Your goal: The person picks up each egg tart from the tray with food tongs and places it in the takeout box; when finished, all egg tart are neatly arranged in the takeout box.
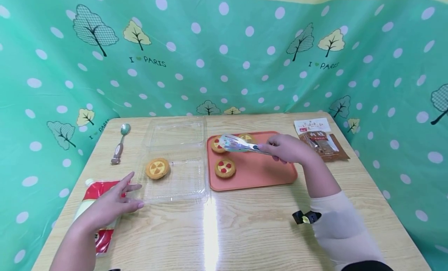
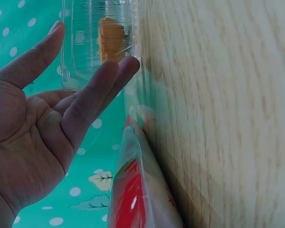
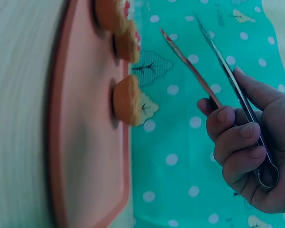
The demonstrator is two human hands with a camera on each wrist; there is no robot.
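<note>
Head view: metal tongs (image 1: 235,143) hang over the pink tray (image 1: 259,170) toward its eleven o'clock, tips apart, clasped by the right hand (image 1: 287,148). Three tarts (image 1: 225,168) sit on the tray; at nine o'clock, a clear container (image 1: 187,181) holds a fourth tart (image 1: 157,168). The left hand (image 1: 111,205), fingers extended, hovers at the container's eight o'clock.

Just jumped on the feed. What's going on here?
A person's right hand holds metal tongs, parted and empty, above the pink tray. Three small tarts sit on the tray. Another tart sits in the open clear container beside it. The left hand holds nothing, its fingers extended near the container and the red-and-white pouch.
</note>
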